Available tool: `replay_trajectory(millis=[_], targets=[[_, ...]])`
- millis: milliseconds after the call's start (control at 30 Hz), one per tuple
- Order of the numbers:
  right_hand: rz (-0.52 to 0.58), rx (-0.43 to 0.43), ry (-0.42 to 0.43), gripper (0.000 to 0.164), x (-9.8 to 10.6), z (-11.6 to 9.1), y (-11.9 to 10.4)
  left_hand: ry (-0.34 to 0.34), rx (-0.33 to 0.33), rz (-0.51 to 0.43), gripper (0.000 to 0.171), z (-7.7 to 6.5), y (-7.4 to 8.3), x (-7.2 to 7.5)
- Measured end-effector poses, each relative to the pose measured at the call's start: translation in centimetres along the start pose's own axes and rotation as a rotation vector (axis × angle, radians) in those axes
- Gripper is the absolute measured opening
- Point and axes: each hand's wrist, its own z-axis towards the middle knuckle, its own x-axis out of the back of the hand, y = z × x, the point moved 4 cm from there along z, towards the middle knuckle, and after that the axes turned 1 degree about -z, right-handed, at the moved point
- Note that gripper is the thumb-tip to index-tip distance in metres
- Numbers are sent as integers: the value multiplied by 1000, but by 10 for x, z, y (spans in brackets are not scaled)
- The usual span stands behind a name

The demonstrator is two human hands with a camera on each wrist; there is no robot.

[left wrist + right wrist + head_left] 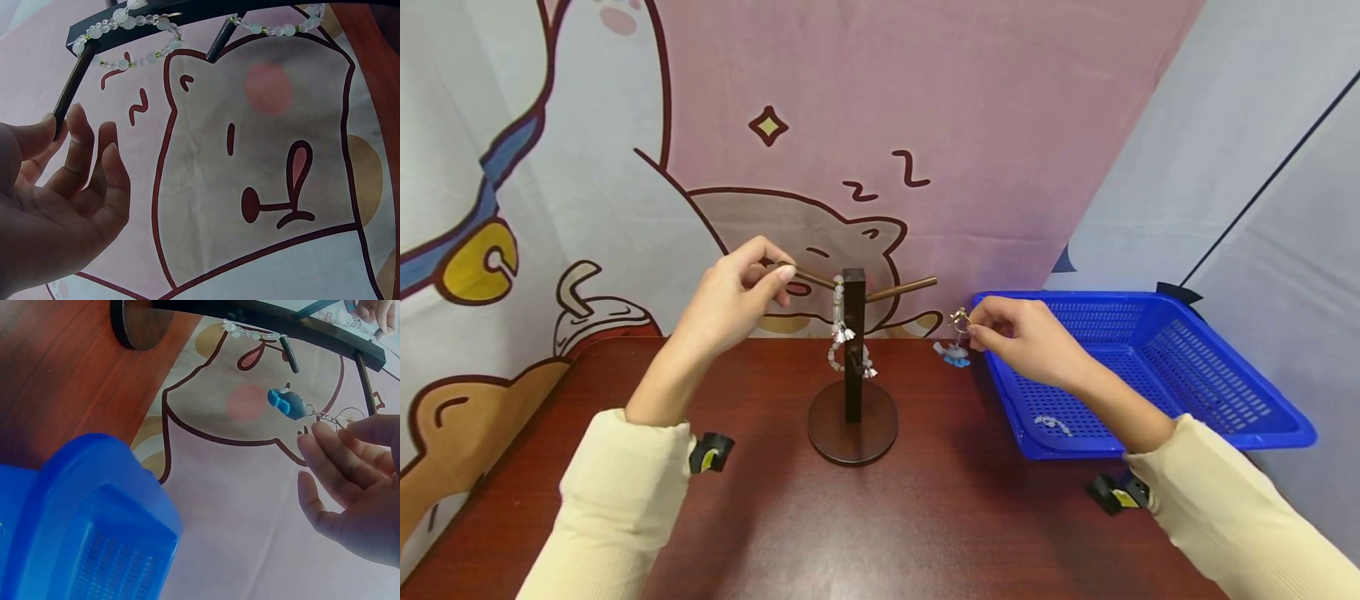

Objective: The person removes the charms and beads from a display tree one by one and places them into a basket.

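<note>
A dark wooden stand (853,358) with a round base and several pegs stands upright on the table. My left hand (730,296) pinches the end of its upper left peg (74,84) between thumb and fingers. One beaded bracelet (838,304) with a white tassel hangs on that peg close to the post; another bracelet (281,29) hangs lower on the stand. To the right of the stand, my right hand (1026,337) pinches the metal ring of a keychain (957,337). A blue and grey animal-shaped charm (287,404) dangles from its chain, near the bare upper right peg (902,289).
A blue plastic basket (1026,433) with perforated walls stands on the right of the table, just under my right forearm. A clear beaded piece (1052,425) lies inside it. A cartoon-print cloth (1000,125) hangs behind the reddish-brown table (850,533).
</note>
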Motion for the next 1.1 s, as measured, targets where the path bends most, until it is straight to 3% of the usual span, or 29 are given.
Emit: replay_trajectory(millis=[567,1100], targets=[[-95,48,7,12,10,-26,14,7,-22,9,13,0,1,1],[-134,17,15,11,25,-52,33,0,-7,2,13,0,1,0]])
